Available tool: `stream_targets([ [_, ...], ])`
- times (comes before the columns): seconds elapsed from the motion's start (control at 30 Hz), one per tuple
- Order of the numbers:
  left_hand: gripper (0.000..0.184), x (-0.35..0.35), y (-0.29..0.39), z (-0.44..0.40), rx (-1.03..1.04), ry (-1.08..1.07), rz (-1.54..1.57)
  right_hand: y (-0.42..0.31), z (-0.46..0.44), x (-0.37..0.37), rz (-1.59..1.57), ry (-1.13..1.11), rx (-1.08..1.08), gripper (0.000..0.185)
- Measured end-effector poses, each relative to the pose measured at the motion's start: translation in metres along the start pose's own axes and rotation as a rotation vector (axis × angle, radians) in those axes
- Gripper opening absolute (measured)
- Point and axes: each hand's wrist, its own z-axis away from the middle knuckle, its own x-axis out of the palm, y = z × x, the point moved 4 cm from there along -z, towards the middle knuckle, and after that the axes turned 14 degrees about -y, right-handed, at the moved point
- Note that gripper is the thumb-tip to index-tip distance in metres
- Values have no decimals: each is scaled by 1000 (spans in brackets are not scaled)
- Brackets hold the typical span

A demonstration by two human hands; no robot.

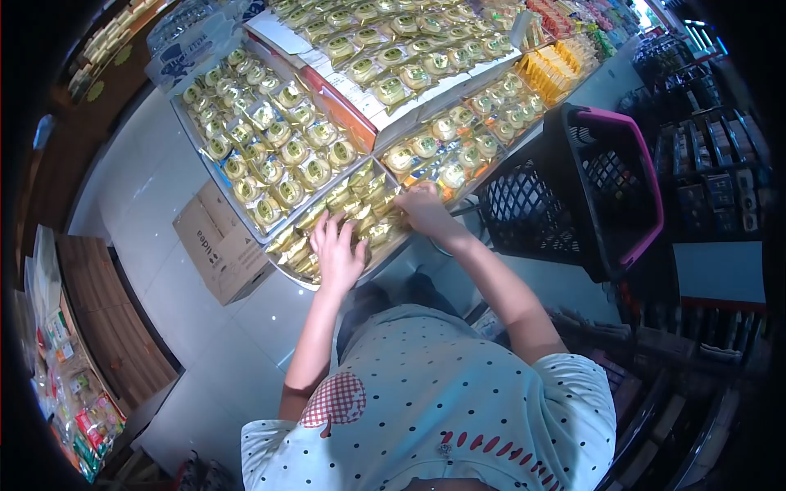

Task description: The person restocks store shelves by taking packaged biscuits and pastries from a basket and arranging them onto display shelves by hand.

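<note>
Gold-wrapped packets (352, 195) stand in tight rows in the near corner compartment of a display stand. My left hand (336, 252) lies over the left part of these rows, its fingers spread and touching the wrappers. At the right end of the same compartment is my right hand (427, 214), its fingers curled closed against the packets. What it grips, if anything, is hidden by the hand. Beyond the left hand, round pastries in clear and gold wrappers (278, 135) fill a larger compartment.
A black shopping basket (528, 200) with a pink handle (648, 180) is right of the stand. A cardboard carton (219, 245) sits on the tiled floor at left. More wrapped pastries (413, 78) lie on the raised middle tier, with yellow packets (547, 74) at far right.
</note>
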Motion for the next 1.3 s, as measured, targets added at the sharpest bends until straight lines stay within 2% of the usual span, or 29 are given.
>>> stream_targets([
  [0.2,58,14,12,-19,19,-85,57,-13,16,-43,-178,208,-52,20],
  [0.37,63,17,18,-30,-16,-78,252,-51,23,-77,-178,257,-98,18],
  [0.43,57,21,10,-32,2,-108,416,-65,25,-87,-185,266,-143,17],
  [0.5,54,26,-5,-28,-23,-95,481,-61,21,-89,-635,162,-63,14],
  [0.57,47,39,-36,-19,-196,19,632,-45,9,-77,-588,198,-18,16],
  [0.6,43,21,-31,-15,-259,52,714,-30,3,-69,-547,234,27,20],
  [0.63,40,2,-26,-8,-322,81,791,-26,1,-55,-186,256,-21,18],
  [0.7,37,-9,-38,0,-311,171,795,-16,-8,-22,106,115,-51,20],
  [0.77,37,-12,-52,5,-396,158,788,-12,-11,-5,124,162,-78,19],
  [0.9,37,-28,-45,8,-322,243,841,-13,-19,7,229,341,-123,13],
  [0.97,36,-26,-47,8,-404,214,754,-9,-24,14,211,311,-82,11],
  [1.03,37,-19,-49,7,-331,238,824,-7,-31,11,330,190,-87,11],
  [1.1,38,-9,-58,8,-403,205,689,-5,-27,2,239,219,-101,12],
  [1.17,38,-7,-54,2,-323,242,792,2,-21,-9,119,255,-52,14],
  [1.2,36,-9,-46,-3,-299,251,878,1,-11,-25,55,287,-37,28],
  [1.23,35,-12,-41,-8,-337,231,818,5,-5,-35,-3,316,-15,38],
  [1.3,34,-14,-28,-27,-307,178,821,7,23,-67,-137,419,48,35],
])
